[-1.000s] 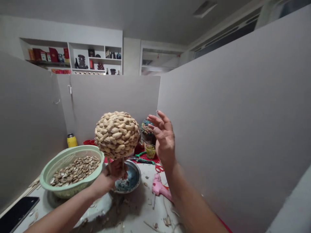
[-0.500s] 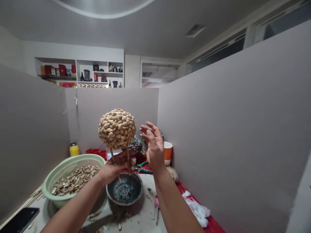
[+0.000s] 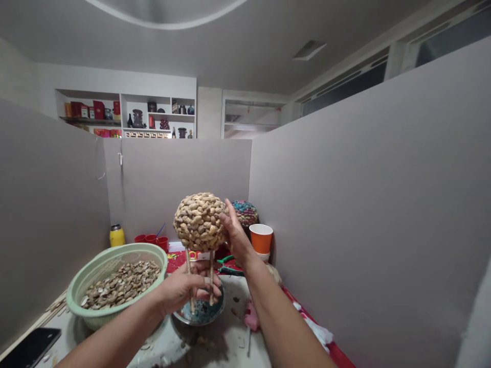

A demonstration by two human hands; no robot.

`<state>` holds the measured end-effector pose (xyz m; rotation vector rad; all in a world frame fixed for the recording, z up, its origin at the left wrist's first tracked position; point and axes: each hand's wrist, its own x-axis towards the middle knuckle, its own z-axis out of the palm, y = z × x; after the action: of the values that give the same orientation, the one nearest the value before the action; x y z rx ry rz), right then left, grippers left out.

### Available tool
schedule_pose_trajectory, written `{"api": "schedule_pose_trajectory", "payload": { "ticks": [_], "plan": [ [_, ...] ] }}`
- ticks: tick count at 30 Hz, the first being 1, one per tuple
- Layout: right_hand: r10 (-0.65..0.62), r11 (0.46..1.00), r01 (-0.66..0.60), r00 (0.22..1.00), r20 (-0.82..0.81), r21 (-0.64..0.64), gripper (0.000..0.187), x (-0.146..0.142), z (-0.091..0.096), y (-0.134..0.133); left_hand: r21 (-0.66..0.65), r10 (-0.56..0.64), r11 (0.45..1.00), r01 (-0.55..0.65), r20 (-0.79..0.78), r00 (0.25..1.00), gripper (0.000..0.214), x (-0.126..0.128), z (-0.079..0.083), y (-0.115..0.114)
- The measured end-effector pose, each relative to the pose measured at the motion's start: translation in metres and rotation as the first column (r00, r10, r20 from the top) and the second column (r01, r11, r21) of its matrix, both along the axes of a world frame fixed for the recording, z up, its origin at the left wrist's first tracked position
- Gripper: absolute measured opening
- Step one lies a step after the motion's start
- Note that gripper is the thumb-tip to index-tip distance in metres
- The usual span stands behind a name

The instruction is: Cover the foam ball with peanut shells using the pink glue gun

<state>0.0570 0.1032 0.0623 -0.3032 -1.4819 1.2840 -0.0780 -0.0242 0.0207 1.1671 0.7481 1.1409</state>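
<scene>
I hold up a ball covered in peanut shells (image 3: 199, 221) that stands on two thin wooden sticks (image 3: 211, 276). My left hand (image 3: 184, 290) is closed round the sticks below the ball. My right hand (image 3: 233, 232) rests flat against the ball's right side, fingers stretched up along it. Directly beneath sits a dark metal bowl (image 3: 203, 313) with a bluish inside.
A green basket (image 3: 99, 263) of nut shells stands at the left, a black phone (image 3: 28, 346) at the near left. An orange paper cup (image 3: 261, 238), a colourful beaded ball (image 3: 245, 212), red cups (image 3: 151, 239) and a yellow flask (image 3: 117, 236) stand behind. Grey partition panels enclose the table.
The peanut ball has come lower and a little right. My right hand, open beside it before, now touches its right side.
</scene>
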Motion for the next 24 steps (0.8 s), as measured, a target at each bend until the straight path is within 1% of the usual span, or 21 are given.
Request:
{"api": "schedule_pose_trajectory", "payload": {
  "ticks": [1, 3, 6, 9, 11, 12, 13, 14, 15, 16, 17, 18, 19, 20, 21, 22, 23, 24],
  "plan": [
    [0.044, 0.998, -0.044, 0.999, -0.012, -0.044, 0.1, 0.0, -0.003, 0.002, -0.027, 0.0, 1.0, 0.0, 0.003, 1.0, 0.02, 0.002, -0.002, -0.003],
    [0.088, 0.988, -0.085, 0.996, 0.016, -0.126, 0.093, -0.003, -0.013, 0.005, -0.093, 0.0, 0.996, 0.003, 0.026, 1.0, 0.02, 0.006, -0.007, -0.01],
    [0.126, 0.97, -0.103, 0.988, 0.092, -0.221, 0.077, -0.009, -0.034, 0.006, -0.217, -0.004, 0.976, 0.028, 0.111, 0.994, 0.032, 0.009, -0.016, -0.021],
    [0.175, 0.943, -0.114, 0.968, 0.177, -0.311, 0.069, -0.01, -0.054, 0.004, -0.326, -0.017, 0.942, 0.079, 0.187, 0.982, 0.047, 0.006, -0.027, -0.034],
    [0.22, 0.919, -0.123, 0.948, 0.228, -0.375, 0.066, -0.007, -0.064, 0.004, -0.378, -0.06, 0.919, 0.111, 0.146, 0.988, 0.057, -0.001, -0.033, -0.045],
    [0.245, 0.905, -0.128, 0.937, 0.25, -0.406, 0.066, -0.004, -0.068, 0.004, -0.388, -0.074, 0.916, 0.099, 0.077, 0.994, 0.06, -0.007, -0.036, -0.051],
    [0.268, 0.89, -0.131, 0.925, 0.268, -0.436, 0.066, -0.002, -0.072, 0.005, -0.374, -0.075, 0.925, 0.06, -0.025, 0.997, 0.062, -0.013, -0.038, -0.056],
    [0.286, 0.877, -0.131, 0.915, 0.284, -0.462, 0.066, 0.0, -0.075, 0.006, -0.32, -0.017, 0.947, -0.032, -0.15, 0.988, 0.062, -0.019, -0.038, -0.062],
    [0.298, 0.866, -0.126, 0.907, 0.298, -0.484, 0.066, 0.002, -0.078, 0.007, -0.207, 0.102, 0.964, -0.165, -0.287, 0.953, 0.059, -0.026, -0.038, -0.066],
    [0.305, 0.858, -0.118, 0.901, 0.31, -0.501, 0.066, 0.003, -0.081, 0.009, -0.037, 0.251, 0.957, -0.287, -0.386, 0.888, 0.051, -0.032, -0.036, -0.069],
    [0.304, 0.853, -0.107, 0.897, 0.32, -0.51, 0.065, 0.004, -0.083, 0.01, 0.142, 0.403, 0.914, -0.38, -0.433, 0.806, 0.042, -0.038, -0.034, -0.071],
    [0.297, 0.853, -0.094, 0.896, 0.33, -0.514, 0.064, 0.003, -0.085, 0.011, 0.301, 0.536, 0.844, -0.444, -0.434, 0.724, 0.034, -0.043, -0.031, -0.071],
    [0.289, 0.855, -0.082, 0.896, 0.339, -0.512, 0.062, 0.002, -0.086, 0.012, 0.43, 0.639, 0.765, -0.48, -0.409, 0.652, 0.026, -0.047, -0.028, -0.069],
    [0.28, 0.86, -0.073, 0.895, 0.347, -0.505, 0.061, 0.001, -0.087, 0.012, 0.526, 0.71, 0.693, -0.493, -0.378, 0.595, 0.018, -0.049, -0.026, -0.065],
    [0.274, 0.866, -0.068, 0.893, 0.357, -0.496, 0.059, -0.001, -0.087, 0.011, 0.593, 0.752, 0.641, -0.488, -0.354, 0.556, 0.012, -0.05, -0.024, -0.06],
    [0.271, 0.872, -0.065, 0.89, 0.368, -0.485, 0.057, -0.002, -0.087, 0.01, 0.637, 0.771, 0.612, -0.469, -0.346, 0.535, 0.007, -0.05, -0.024, -0.055],
    [0.27, 0.878, -0.063, 0.884, 0.381, -0.474, 0.055, -0.004, -0.087, 0.009, 0.662, 0.772, 0.605, -0.441, -0.355, 0.527, 0.008, -0.049, -0.025, -0.049],
    [0.267, 0.885, -0.06, 0.878, 0.397, -0.462, 0.054, -0.005, -0.086, 0.008, 0.674, 0.764, 0.613, -0.412, -0.374, 0.526, 0.015, -0.047, -0.028, -0.043]
  ]
}}
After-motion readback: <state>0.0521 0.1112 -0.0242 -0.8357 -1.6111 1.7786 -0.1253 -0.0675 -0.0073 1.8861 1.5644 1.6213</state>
